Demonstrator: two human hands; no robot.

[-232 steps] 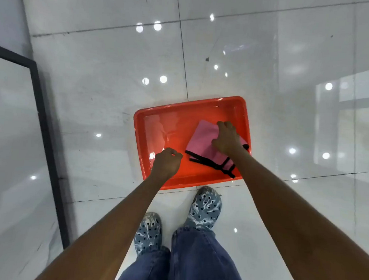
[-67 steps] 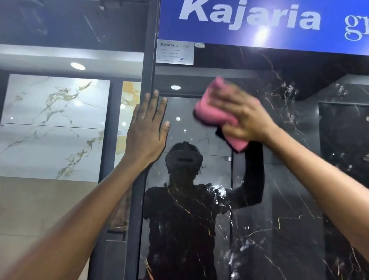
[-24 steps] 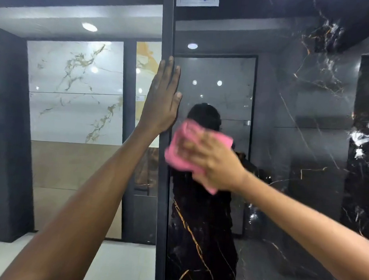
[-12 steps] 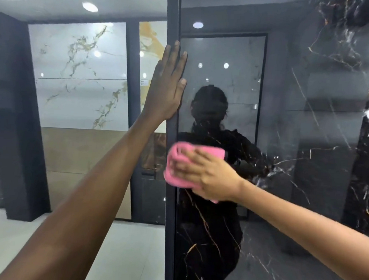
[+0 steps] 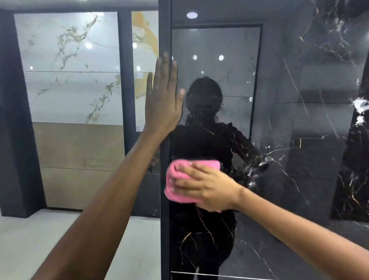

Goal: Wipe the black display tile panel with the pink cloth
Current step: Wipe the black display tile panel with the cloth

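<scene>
— Pink cloth [image 5: 191, 178] sits folded under the right hand [image 5: 206, 189], fingers spread flat, pressing it to the panel [image 5: 284, 166] near its left edge. Why flat?

— Even pressure, probably. Left hand [image 5: 163, 100], open and empty, braces on the frame [image 5: 164, 21].

The right hand [image 5: 206, 188] pressed the folded pink cloth [image 5: 184, 180] flat against the glossy black display tile panel [image 5: 296, 145] near its left edge, while the left hand [image 5: 163, 102], fingers straight and pointing up, lay against the dark frame [image 5: 164, 21] above it.
</scene>
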